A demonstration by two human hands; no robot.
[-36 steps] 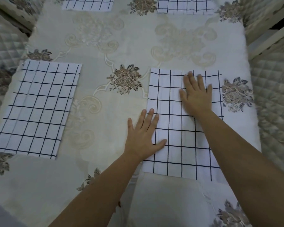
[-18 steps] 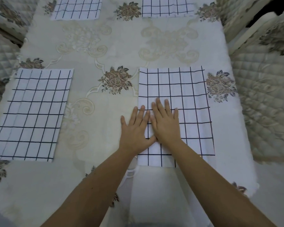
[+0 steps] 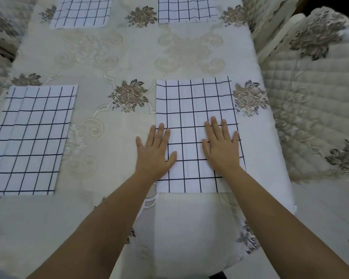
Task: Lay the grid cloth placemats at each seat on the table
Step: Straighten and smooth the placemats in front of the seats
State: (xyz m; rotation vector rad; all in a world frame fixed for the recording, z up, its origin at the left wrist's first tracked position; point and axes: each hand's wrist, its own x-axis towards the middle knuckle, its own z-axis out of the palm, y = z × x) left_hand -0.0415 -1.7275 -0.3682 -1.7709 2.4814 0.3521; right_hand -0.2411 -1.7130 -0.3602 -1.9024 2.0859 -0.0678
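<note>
Pressing flat with spread left hand (image 3: 154, 154) and right hand (image 3: 222, 152) on the near-right placemat (image 3: 195, 105) by the table (image 3: 129, 57) front edge: thin, limp, probably quick to wrinkle, so best pinched at corners.

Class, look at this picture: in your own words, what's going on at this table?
A person is laying grid cloth placemats on a floral tablecloth. Both hands rest flat on the nearest placemat: the left hand over its left edge, the right hand near its right edge. Three more lie flat: the left placemat, the far-left placemat and the far-right placemat.
</note>
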